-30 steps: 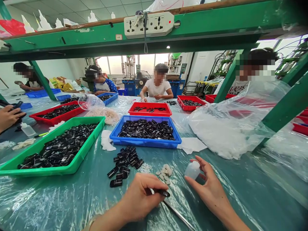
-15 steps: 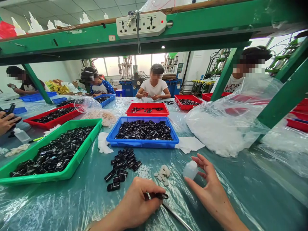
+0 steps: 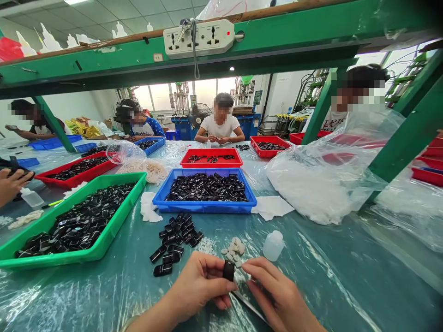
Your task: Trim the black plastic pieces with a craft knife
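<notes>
Left hand (image 3: 200, 283) pinching small black piece (image 3: 228, 270) between thumb and fingers, long axis standing upright. Right hand (image 3: 275, 295) curling loosely beside it, fingertips nearing, gripping nothing visibly. Both hovering low over plastic-sheeted tabletop (image 3: 346, 276), near white bottle (image 3: 273, 245), loose black pieces (image 3: 176, 237), blue tray (image 3: 206, 205), green tray (image 3: 114, 226); workshop benches behind.

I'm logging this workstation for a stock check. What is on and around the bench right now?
green tray: one, green, left, full of black parts
blue tray: one, blue, centre, black parts inside
red trays: several, red, farther back
loose black parts: a pile, black, before the blue tray
white bits: small cluster, whitish, beside the pile
small bottle: one, translucent white, standing free
plastic bag: one, clear, right
power strip: one, white, on the green shelf
co-workers: four, seated behind
left hand: holds a black part
right hand: fingers beside that part
</notes>
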The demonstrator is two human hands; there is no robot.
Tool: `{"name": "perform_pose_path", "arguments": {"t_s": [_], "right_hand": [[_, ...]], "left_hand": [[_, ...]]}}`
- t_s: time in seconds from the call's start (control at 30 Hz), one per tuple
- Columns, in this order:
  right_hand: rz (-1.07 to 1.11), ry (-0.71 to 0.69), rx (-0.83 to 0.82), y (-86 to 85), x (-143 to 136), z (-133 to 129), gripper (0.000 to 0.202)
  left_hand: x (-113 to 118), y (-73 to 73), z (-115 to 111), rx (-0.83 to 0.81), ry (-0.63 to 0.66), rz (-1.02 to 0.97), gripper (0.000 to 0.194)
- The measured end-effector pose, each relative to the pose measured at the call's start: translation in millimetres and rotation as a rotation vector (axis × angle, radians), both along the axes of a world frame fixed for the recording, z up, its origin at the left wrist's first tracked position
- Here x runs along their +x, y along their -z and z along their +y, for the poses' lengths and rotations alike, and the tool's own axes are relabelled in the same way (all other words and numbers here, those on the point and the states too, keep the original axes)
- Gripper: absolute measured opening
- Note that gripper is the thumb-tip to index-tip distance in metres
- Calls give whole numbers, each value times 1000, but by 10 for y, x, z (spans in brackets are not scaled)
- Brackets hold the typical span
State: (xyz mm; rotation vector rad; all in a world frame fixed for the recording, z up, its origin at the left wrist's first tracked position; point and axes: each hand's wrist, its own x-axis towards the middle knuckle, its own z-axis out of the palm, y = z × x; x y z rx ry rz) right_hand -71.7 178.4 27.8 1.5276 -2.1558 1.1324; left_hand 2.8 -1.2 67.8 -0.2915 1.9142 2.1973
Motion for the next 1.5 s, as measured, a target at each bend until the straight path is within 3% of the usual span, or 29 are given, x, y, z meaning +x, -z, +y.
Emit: {"name": "perform_pose_path", "arguments": {"t_s": [0.43,0.6,0.77,0.87,1.13,1.5], "right_hand": [[-170,-72,233,34,-53,-72,27],[-228,-86,224,90,-59,-111,23],[-250,-24,184,228,-91,-128,24],[-215,27,243,262,-101,-136,28],[-222,89,382,169,-71,-130,26],[-217,100,439,143,-54,-88,25]], "left_hand": [[-7,-10,20,48,10,-19,30],[1,-6,13,65,4,-17,29],[-9,19,18,76,-4,-27,29],[-12,39,21,73,8,-30,28],[5,45,44,112,31,-48,28],[42,81,78,19,104,-66,29]]}}
